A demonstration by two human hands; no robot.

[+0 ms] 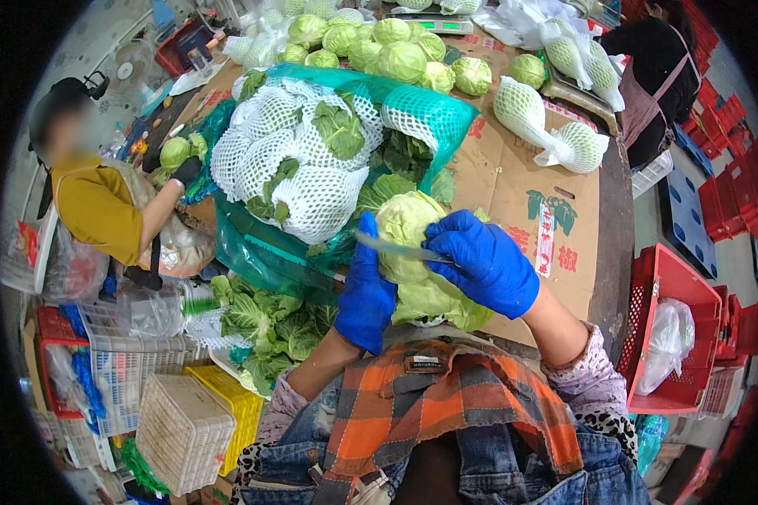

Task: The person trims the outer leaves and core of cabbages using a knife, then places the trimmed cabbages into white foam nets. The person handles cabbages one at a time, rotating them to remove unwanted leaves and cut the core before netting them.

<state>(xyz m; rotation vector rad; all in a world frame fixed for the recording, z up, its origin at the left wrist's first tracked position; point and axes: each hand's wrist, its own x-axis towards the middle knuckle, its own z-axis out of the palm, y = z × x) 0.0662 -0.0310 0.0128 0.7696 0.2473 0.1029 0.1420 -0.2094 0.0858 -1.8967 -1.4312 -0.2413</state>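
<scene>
A pale green cabbage head [399, 222] stands before me at the near edge of the table, loose outer leaves [433, 300] under it. My left hand [367, 287], in a blue glove, rests against the cabbage's left side with the fingers pointing up. In my blue-gloved right hand [483, 262] is a knife [395, 248], its blade lying across the front of the cabbage towards my left fingers. Just beyond, a green plastic bag [426, 104] holds several cabbages in white foam nets [321, 197], with dark leaves among them.
Bare cabbages [401, 61] are heaped at the back. Netted cabbages [519, 112] lie on the cardboard [505, 183] at right. Cut leaves [271, 328] fill a container at lower left. A co-worker [98, 196] handles a cabbage at left; another person [650, 69] is at upper right. A red crate [685, 315] stands right.
</scene>
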